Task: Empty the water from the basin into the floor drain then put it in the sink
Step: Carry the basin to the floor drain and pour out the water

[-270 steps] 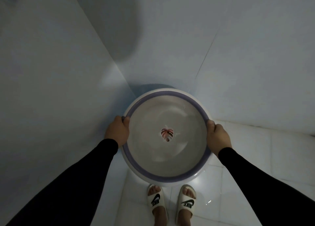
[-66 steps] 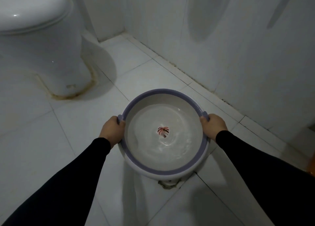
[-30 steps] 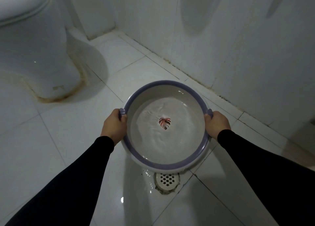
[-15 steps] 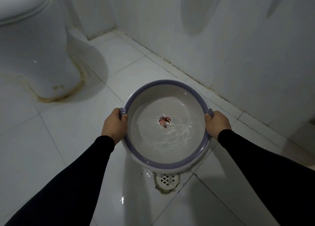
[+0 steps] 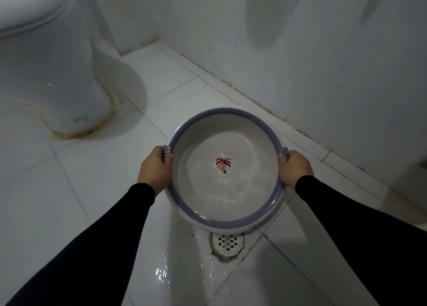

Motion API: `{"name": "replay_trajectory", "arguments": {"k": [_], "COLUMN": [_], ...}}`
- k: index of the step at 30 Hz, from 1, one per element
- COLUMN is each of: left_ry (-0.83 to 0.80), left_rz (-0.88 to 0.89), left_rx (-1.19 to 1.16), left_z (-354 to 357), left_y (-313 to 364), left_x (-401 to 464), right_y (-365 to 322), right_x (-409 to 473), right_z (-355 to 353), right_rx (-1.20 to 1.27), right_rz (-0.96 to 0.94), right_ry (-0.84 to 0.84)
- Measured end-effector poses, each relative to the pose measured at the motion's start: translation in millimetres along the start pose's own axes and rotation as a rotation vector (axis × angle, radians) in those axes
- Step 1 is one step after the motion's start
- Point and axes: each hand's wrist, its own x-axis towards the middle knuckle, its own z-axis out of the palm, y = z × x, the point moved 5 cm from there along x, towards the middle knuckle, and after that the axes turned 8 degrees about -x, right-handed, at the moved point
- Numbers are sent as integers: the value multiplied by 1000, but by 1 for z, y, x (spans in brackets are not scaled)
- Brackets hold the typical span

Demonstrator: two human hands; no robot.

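I hold a round white basin (image 5: pixel 242 134) with a purple rim and a red leaf print at its bottom, low over the floor. My left hand (image 5: pixel 156 170) grips its left handle and my right hand (image 5: pixel 294 168) grips its right handle. Rippling water lies inside and gathers toward the near rim, which tilts down toward me. A round white floor drain (image 5: pixel 227 243) shows just below that near rim, partly hidden by the basin. Water glistens on the tiles in front of the drain. No sink is in view.
A white toilet (image 5: pixel 46 58) stands at the far left, with a stained seal around its base. White tiled walls (image 5: pixel 323 63) meet the tiled floor (image 5: pixel 69 190) right behind the basin. Both my sleeves are black.
Since a second ago the basin's near rim has dipped toward me and the water has slid to that side. Wet patches have spread on the tiles by the drain.
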Motion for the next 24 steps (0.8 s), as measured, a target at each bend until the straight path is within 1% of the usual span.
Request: {"name": "replay_trajectory", "arguments": {"k": [4,19,24], "left_ry": [-8,-6,-6], "left_rz": [1,-11,10], "left_rx": [4,-20,-14], "left_z": [-2,-8,-8], "left_y": [0,2,4], "left_x": [-1,-3,-2], "right_y": [3,-3,-3], "right_x": [-4,-8,-9], "right_z": [4,-4,-7], "right_rx": [1,33,45], "right_rz": [17,-13,-13], "right_ry": [-9,-2,-2]}}
